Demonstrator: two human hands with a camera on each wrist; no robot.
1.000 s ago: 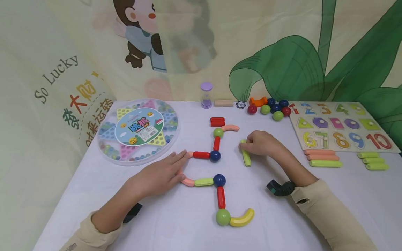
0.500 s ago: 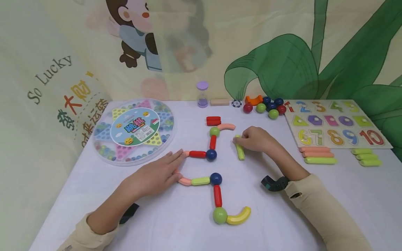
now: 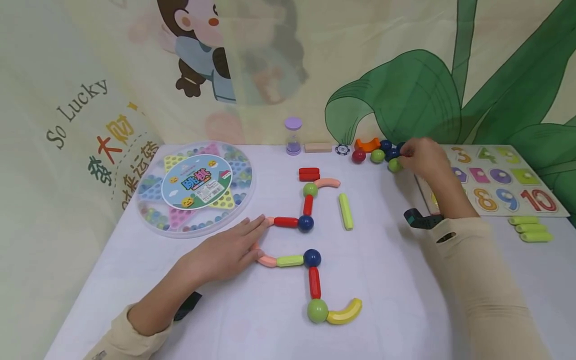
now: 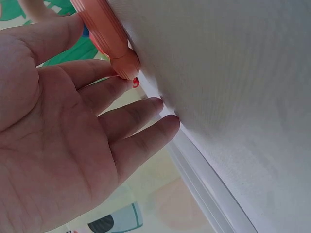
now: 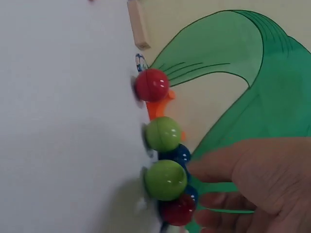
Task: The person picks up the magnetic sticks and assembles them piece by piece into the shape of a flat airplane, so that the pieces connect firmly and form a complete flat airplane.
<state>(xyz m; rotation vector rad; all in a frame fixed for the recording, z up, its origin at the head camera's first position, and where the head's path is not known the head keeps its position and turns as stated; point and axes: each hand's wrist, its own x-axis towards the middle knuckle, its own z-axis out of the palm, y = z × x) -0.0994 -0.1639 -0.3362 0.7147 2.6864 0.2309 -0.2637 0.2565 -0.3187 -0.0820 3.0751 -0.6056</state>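
My left hand [image 3: 229, 250] lies with extended fingers over the salmon curved sticks [image 3: 268, 260] at the left end of a jointed magnetic stick-and-ball figure. From the left wrist, a ribbed salmon stick [image 4: 104, 29] shows against the thumb and fingertips. My right hand [image 3: 425, 160] is at the cluster of balls by the back wall. In the right wrist view its thumb and fingers are apart, fingertips right beside a dark red ball [image 5: 179, 209] and a green ball [image 5: 166, 180]. A straight lime stick [image 3: 346, 212] lies alone, right of the figure's red stick [image 3: 308, 205].
A round marble board game [image 3: 198, 185] sits at left. An hourglass [image 3: 293, 136], a wooden block [image 3: 318, 148] and an orange piece [image 3: 368, 145] line the back. A number puzzle board [image 3: 551, 210] and several short lime sticks [image 3: 533, 228] are at right.
My right hand has let go of the lime stick, leaving it on the table, and has moved right and back to the balls. The left hand stays on the salmon sticks.
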